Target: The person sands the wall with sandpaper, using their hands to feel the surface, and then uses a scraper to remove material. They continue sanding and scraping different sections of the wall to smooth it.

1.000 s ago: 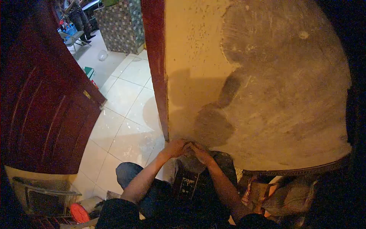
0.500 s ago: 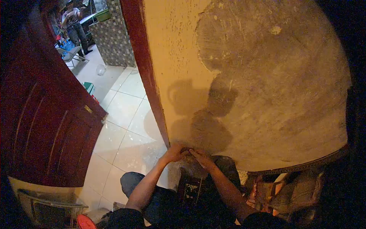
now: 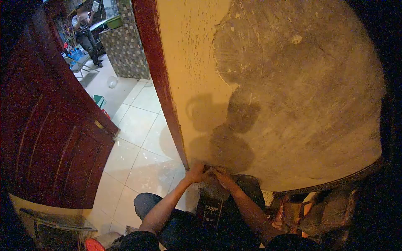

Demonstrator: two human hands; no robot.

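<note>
My left hand (image 3: 195, 172) and my right hand (image 3: 224, 178) meet fingertip to fingertip low against the wall, right where the grey plaster patch (image 3: 301, 96) ends beside the red door frame (image 3: 161, 83). Whatever sits between the fingers is too small and dark to make out. Just below the hands stands a dark bucket (image 3: 215, 207) with grey material at its top, set between my knees.
A dark red door (image 3: 54, 138) stands open on the left over a white tiled floor (image 3: 138, 142). Far back, another person (image 3: 86, 31) stands near a chair and a mosaic-tiled counter (image 3: 123, 42). Bags and clutter (image 3: 318, 213) lie at the lower right.
My view has shifted a little, so the wall sits further left and the hands lower in the picture. Both hands stay together at the same spot on the wall base.
</note>
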